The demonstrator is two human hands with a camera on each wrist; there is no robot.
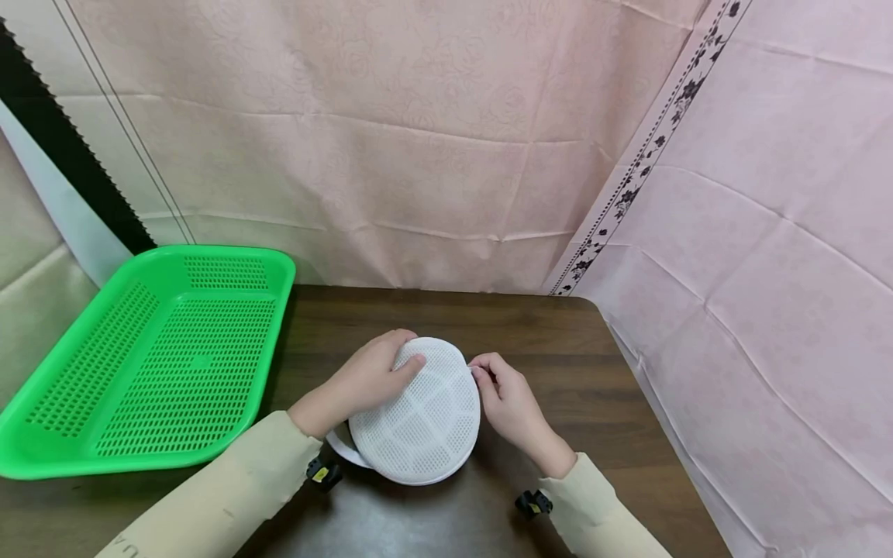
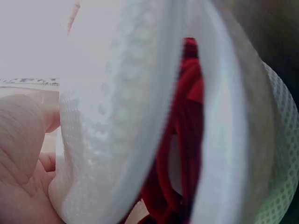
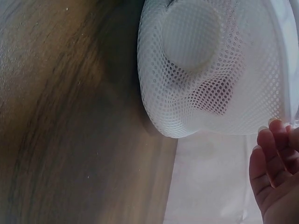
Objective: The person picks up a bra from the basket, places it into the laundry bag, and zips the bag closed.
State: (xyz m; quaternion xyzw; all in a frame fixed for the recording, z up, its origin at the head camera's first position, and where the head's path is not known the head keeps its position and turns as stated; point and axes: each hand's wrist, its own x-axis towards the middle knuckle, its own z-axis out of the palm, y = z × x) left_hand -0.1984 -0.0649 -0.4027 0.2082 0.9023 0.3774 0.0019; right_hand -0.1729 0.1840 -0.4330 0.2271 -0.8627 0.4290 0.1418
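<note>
A round white mesh laundry bag [image 1: 425, 418] is held up over the table in the head view. My left hand [image 1: 380, 372] grips its upper left side, the thumb lying across the mesh. At its right edge, my right hand [image 1: 508, 394] pinches a small white piece at the rim between thumb and forefinger. The left wrist view shows the bag's edge parted, with red cloth [image 2: 180, 126] inside. Through the mesh in the right wrist view, a pale round disc [image 3: 191, 35] and a dark reddish patch show.
A green perforated plastic basket [image 1: 188, 372] stands on the left of the brown wooden table [image 1: 558, 349]. Pale patterned cloth [image 1: 391, 155] hangs behind the table and along its right side.
</note>
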